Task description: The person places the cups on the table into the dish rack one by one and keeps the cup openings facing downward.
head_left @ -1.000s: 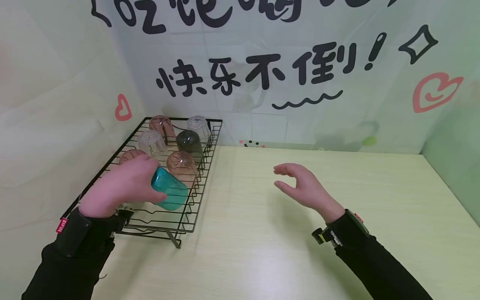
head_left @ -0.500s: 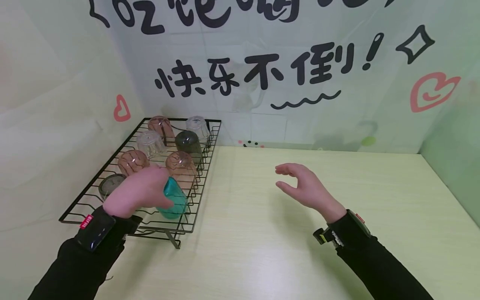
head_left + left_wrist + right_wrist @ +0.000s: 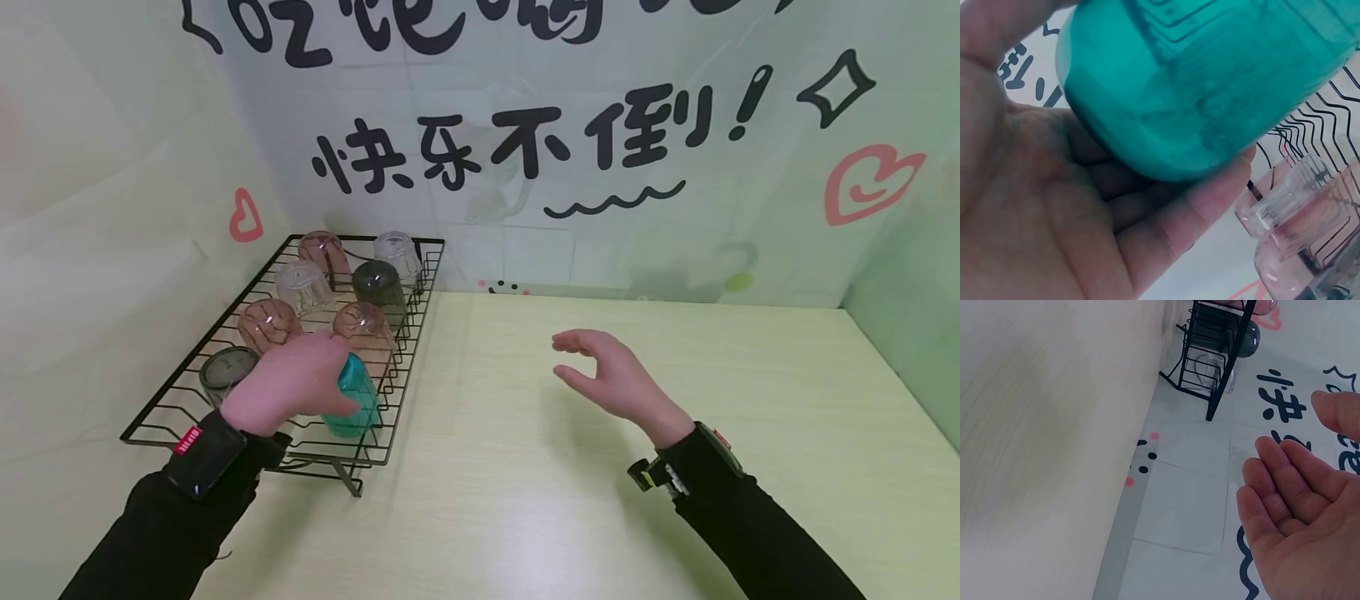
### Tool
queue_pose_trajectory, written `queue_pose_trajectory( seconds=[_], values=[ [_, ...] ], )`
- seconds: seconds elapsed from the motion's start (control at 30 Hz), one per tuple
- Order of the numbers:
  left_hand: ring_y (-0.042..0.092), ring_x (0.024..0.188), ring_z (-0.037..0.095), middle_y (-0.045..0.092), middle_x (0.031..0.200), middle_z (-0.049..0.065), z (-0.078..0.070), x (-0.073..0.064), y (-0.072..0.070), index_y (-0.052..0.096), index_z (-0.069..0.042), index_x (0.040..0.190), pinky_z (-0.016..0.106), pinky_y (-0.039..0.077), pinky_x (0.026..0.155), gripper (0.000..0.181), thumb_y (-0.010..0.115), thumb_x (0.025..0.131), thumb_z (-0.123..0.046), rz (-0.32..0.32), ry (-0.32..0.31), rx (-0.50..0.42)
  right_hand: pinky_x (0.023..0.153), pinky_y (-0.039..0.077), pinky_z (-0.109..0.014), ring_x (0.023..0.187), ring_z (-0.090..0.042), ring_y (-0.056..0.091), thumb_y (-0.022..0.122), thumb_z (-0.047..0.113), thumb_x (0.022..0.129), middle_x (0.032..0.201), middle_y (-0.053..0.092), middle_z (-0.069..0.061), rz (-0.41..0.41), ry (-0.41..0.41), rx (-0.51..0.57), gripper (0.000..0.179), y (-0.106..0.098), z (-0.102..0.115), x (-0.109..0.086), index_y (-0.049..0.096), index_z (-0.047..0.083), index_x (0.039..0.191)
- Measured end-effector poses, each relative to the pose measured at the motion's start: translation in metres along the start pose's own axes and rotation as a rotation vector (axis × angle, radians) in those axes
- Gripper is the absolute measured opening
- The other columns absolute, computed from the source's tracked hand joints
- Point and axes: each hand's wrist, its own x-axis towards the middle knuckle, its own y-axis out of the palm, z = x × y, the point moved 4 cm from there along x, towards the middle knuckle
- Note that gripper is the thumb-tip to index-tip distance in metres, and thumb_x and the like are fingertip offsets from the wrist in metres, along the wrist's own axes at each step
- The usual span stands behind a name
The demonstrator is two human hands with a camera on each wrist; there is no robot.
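My left hand (image 3: 294, 385) grips a teal glass cup (image 3: 354, 404) at the front right of the black wire rack (image 3: 258, 302). In the left wrist view, fingers curl round the teal wall, with the thumb on the other side. The cup stands close to upright on the wires, part of it hidden behind the hand. Just left of the hand is a dark grey cup (image 3: 223, 368); a pink cup (image 3: 268, 323) and an amber-pink cup (image 3: 363, 329) stand behind it. My right hand (image 3: 609, 371) hovers over the table, fingers relaxed, thumb apart, holding nothing.
Further back on the rack stand a clear cup (image 3: 303, 286), a smoky grey cup (image 3: 379, 285), another clear cup (image 3: 397, 252) and a pink cup (image 3: 322, 250), upside down. The pale wooden table (image 3: 495, 467) extends right of the rack. A printed wall sheet (image 3: 480, 196) closes off the back.
My left hand has moved right and towards me, and the teal cup has gone from tilted to nearly upright on the rack. The dark grey cup has come into view. My right hand has hardly moved.
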Motion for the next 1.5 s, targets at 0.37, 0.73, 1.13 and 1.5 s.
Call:
queue_pose_trajectory(
  seconds=[0.37,0.73,1.13,1.5],
  values=[
    [0.061,0.084,0.03,0.061,0.098,0.016,-0.001,0.001,0.0,0.053,0.01,0.116,0.044,0.056,0.07,0.075,0.087,0.072,-0.041,0.039,0.015,-0.118,0.101,0.043,-0.05,0.118,-0.034,0.056,0.069,0.014,0.093,0.127,0.062,-0.014,0.001,0.001,0.006,0.037,0.001,-0.001,-0.003,0.062,-0.001,0.126],
    [0.054,0.11,0.046,0.053,0.127,0.033,0.005,-0.013,-0.015,0.047,0.014,0.132,0.058,0.052,0.084,0.093,0.081,0.076,-0.051,-0.022,-0.019,-0.078,0.102,0.043,-0.05,0.119,-0.034,0.056,0.068,0.014,0.093,0.128,0.062,-0.014,0.004,0.003,-0.004,0.037,-0.004,-0.002,-0.005,0.062,-0.001,0.127],
    [0.05,0.115,0.048,0.049,0.131,0.034,-0.002,-0.015,-0.026,0.042,0.015,0.137,0.061,0.048,0.089,0.095,0.078,0.079,-0.051,-0.08,-0.036,-0.047,0.102,0.042,-0.049,0.118,-0.034,0.057,0.068,0.015,0.094,0.127,0.063,-0.013,0.0,0.011,-0.015,0.038,-0.009,-0.004,-0.009,0.061,0.0,0.128],
    [0.053,0.1,0.039,0.056,0.111,0.024,-0.017,-0.016,-0.036,0.053,0.01,0.117,0.053,0.049,0.082,0.073,0.079,0.078,-0.046,-0.237,0.02,0.001,0.102,0.041,-0.05,0.118,-0.035,0.056,0.068,0.012,0.094,0.127,0.063,-0.015,-0.02,0.011,-0.035,0.038,-0.019,-0.002,-0.01,0.061,-0.002,0.128]
  ],
)
